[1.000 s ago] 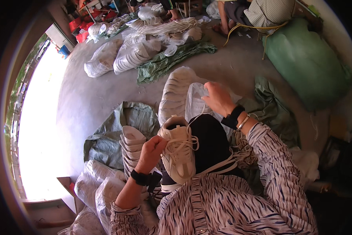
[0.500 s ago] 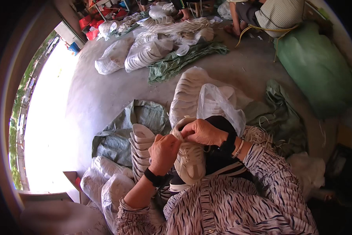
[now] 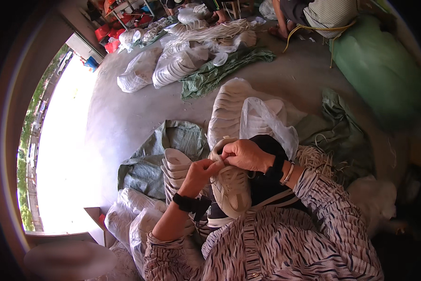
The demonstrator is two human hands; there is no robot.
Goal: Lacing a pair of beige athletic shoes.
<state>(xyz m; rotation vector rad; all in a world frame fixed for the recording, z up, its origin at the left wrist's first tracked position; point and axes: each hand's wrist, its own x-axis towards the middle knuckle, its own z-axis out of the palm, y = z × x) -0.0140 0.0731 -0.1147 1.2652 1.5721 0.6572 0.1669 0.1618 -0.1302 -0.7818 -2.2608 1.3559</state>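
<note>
A cream-white sneaker [image 3: 233,199] rests on my lap, its toe toward me and its opening away. Both my hands meet at the top of its lacing, by the tongue. My left hand [image 3: 197,177] is closed, thumb and fingers pinched at the left side of the opening. From the right, my right hand [image 3: 250,155] pinches the tongue edge, fingertips almost touching the left ones. Any lace end between the fingers is too small to make out. Laces cross the front of the shoe below my hands.
Nested pale shoe pieces [image 3: 175,161] stand left of my lap, beside a green woven sack [image 3: 147,161] and clear plastic bags [image 3: 130,206]. Ahead lies a row of white shoe pieces [image 3: 225,110]. Loose laces [image 3: 316,161] lie to the right. A person [image 3: 330,16] sits beside a large green sack [image 3: 379,75].
My left hand has turned, its fingers now reaching more toward the right hand at the tongue. The sneaker stays on my lap; the whole view has shifted slightly.
</note>
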